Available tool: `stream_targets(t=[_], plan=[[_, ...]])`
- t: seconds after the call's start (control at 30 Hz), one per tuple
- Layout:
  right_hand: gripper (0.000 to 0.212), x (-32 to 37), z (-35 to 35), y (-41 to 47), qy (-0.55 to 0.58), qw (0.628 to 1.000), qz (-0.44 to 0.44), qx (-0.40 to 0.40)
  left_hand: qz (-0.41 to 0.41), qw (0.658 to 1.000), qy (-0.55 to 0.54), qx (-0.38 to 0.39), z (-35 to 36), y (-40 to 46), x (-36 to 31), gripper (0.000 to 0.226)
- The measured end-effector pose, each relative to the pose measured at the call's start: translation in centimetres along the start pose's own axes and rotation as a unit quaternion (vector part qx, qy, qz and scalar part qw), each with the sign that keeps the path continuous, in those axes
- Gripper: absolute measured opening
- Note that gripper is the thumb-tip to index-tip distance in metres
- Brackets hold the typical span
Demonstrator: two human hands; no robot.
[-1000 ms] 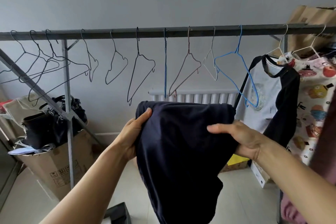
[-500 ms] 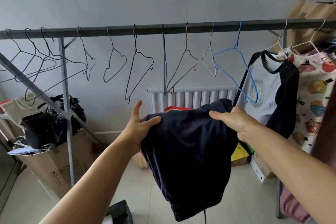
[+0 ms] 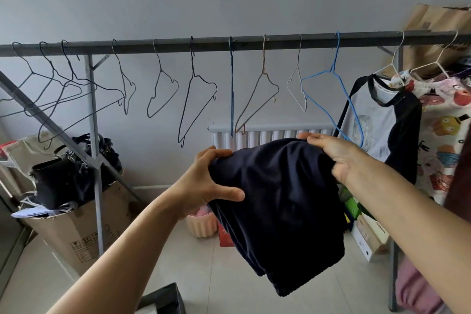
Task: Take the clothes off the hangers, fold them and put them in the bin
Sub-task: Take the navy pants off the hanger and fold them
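Observation:
A dark navy garment (image 3: pixel 280 211) hangs folded in front of me, held up by both hands. My left hand (image 3: pixel 204 183) grips its left edge, thumb across the front and fingers behind. At the upper right corner my right hand (image 3: pixel 334 155) grips the cloth from above. Several bare wire hangers, among them a blue hanger (image 3: pixel 331 89), hang on the grey rail (image 3: pixel 229 43). Still on hangers at the right are a white shirt with black sleeves (image 3: pixel 377 120) and a cartoon-print garment (image 3: pixel 448 130). A dark bin corner (image 3: pixel 165 299) shows at the bottom.
A cardboard box (image 3: pixel 76 232) holding black bags stands at the left by the rack's upright post (image 3: pixel 95 160). A white radiator (image 3: pixel 267 135), a pink pot (image 3: pixel 201 224) and some boxes (image 3: pixel 367 234) sit against the wall. A pink garment (image 3: pixel 418 288) hangs low right.
The garment has been folded shorter and its lower end now hangs higher. My left hand has shifted its hold down the left edge; my right hand moved up and right.

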State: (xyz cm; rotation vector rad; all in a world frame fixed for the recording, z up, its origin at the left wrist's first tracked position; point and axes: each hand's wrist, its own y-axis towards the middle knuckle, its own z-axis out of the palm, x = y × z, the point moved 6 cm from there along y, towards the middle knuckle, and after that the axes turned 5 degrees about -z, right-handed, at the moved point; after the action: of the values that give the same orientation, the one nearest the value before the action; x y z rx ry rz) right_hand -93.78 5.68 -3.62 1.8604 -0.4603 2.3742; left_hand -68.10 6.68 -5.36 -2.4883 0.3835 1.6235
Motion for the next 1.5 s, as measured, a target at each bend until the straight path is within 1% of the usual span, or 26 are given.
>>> stream_targets(t=[0.1, 0.2, 0.3, 0.33, 0.4, 0.47, 0.57, 0.63, 0.67, 0.73, 0.77, 0.83, 0.9, 0.97, 1.0, 1.03, 1.07, 1.17, 1.2, 1.27, 1.3, 1.33, 1.37, 1.4, 1.43, 1.5], plan=[[0.007, 0.2, 0.8, -1.0, 0.01, 0.999, 0.037, 0.033, 0.041, 0.992, 0.115, -0.036, -0.1, 0.2, -0.5, 0.08], [0.007, 0.5, 1.1, -1.9, 0.006, 0.997, 0.051, 0.057, 0.081, 0.969, 0.222, -0.077, -0.5, -0.1, -1.1, 0.066], [0.005, 1.3, 0.7, -2.3, 0.023, 0.997, 0.043, 0.053, 0.084, 0.963, 0.229, -0.118, -1.9, -0.9, -1.8, 0.047], [0.014, 1.5, 0.5, -2.4, 0.033, 0.998, 0.038, 0.049, 0.076, 0.966, 0.215, -0.125, -2.5, -1.1, -1.8, 0.044], [0.047, 1.8, -0.1, -2.3, 0.042, 0.998, 0.025, 0.044, 0.062, 0.981, 0.144, -0.116, -3.3, -1.2, -1.7, 0.038], [0.061, 2.2, -0.2, -2.6, 0.012, 0.999, 0.01, 0.042, 0.046, 0.993, 0.059, -0.095, -3.5, -1.2, -1.6, 0.036], [0.058, 2.8, -0.5, -2.6, -0.057, 0.997, -0.028, 0.031, 0.02, 0.996, -0.046, -0.068, -3.1, -1.3, -1.4, 0.03], [0.052, 3.2, -1.0, -2.4, -0.097, 0.993, -0.064, 0.028, 0.015, 0.992, -0.114, -0.049, -2.6, -1.4, -1.8, 0.008], [0.047, 3.2, -1.2, -2.2, -0.138, 0.986, -0.082, 0.034, 0.015, 0.988, -0.145, -0.045, -2.5, -1.4, -2.0, 0.004], [0.031, 3.1, -1.5, -2.0, -0.262, 0.956, -0.124, 0.044, 0.014, 0.982, -0.184, -0.038, -2.4, -1.2, -2.4, 0.007], [0.034, 3.3, -1.5, -2.2, -0.332, 0.929, -0.156, 0.04, 0.014, 0.981, -0.189, -0.033, -2.4, -1.0, -2.5, 0.013], [0.067, 3.9, -0.9, -3.2, -0.413, 0.875, -0.248, 0.051, 0.022, 0.985, -0.168, -0.017, -2.5, -0.6, -2.8, 0.027], [0.093, 3.9, 1.7, -5.3, -0.411, 0.841, -0.317, 0.15, 0.038, 0.991, -0.126, 0.001, -2.2, -0.2, -3.4, 0.041], [0.111, 2.1, 4.6, -6.9, -0.439, 0.804, -0.307, 0.258, 0.057, 0.994, -0.088, 0.023, -1.7, 0.3, -4.1, 0.049], [0.119, 1.1, 5.7, -7.2, -0.458, 0.789, -0.29, 0.287, 0.068, 0.994, -0.078, 0.035, -1.4, 0.5, -4.5, 0.049], [0.12, 0.2, 6.3, -7.1, -0.465, 0.787, -0.274, 0.299, 0.078, 0.993, -0.074, 0.047, -1.1, 0.6, -4.9, 0.048], [0.11, -0.3, 6.6, -6.9, -0.449, 0.797, -0.26, 0.308, 0.087, 0.992, -0.072, 0.057, -1.0, 0.7, -5.1, 0.047], [0.033, -0.6, 6.2, -6.2, -0.401, 0.835, -0.228, 0.299, 0.096, 0.992, -0.048, 0.064, -0.7, 0.7, -5.4, 0.046], [0.022, -0.6, 5.9, -5.8, -0.392, 0.847, -0.222, 0.283, 0.09, 0.994, -0.038, 0.051, -0.8, 0.8, -5.3, 0.044], [0.016, -0.8, 5.2, -5.1, -0.386, 0.866, -0.212, 0.235, 0.086, 0.996, -0.006, -0.031, -1.3, 1.0, -5.1, 0.04], [0.015, -0.7, 4.8, -4.7, -0.394, 0.872, -0.213, 0.198, 0.1, 0.989, 0.018, -0.104, -1.8, 0.6, -5.3, 0.034], [0.016, -0.6, 4.3, -4.2, -0.411, 0.872, -0.219, 0.153, 0.117, 0.976, 0.033, -0.18, -2.2, -0.1, -5.6, 0.025], [0.019, -0.3, 3.8, -3.9, -0.429, 0.868, -0.227, 0.103, 0.122, 0.966, 0.026, -0.225, -2.3, -1.0, -5.6, 0.012], [0.023, 0.1, 3.4, -3.7, -0.446, 0.861, -0.24, 0.055, 0.106, 0.97, 0.001, -0.219, -1.8, -1.7, -5.2, 0.001], [0.027, 0.5, 3.2, -3.8, -0.463, 0.847, -0.261, 0.015, 0.071, 0.981, -0.031, -0.176, -0.6, -2.2, -4.4, 0.012], [0.025, 1.2, 3.8, -4.9, -0.5, 0.804, -0.319, -0.046, -0.029, 0.995, -0.086, -0.035, 2.8, -3.2, -2.3, 0.032]])
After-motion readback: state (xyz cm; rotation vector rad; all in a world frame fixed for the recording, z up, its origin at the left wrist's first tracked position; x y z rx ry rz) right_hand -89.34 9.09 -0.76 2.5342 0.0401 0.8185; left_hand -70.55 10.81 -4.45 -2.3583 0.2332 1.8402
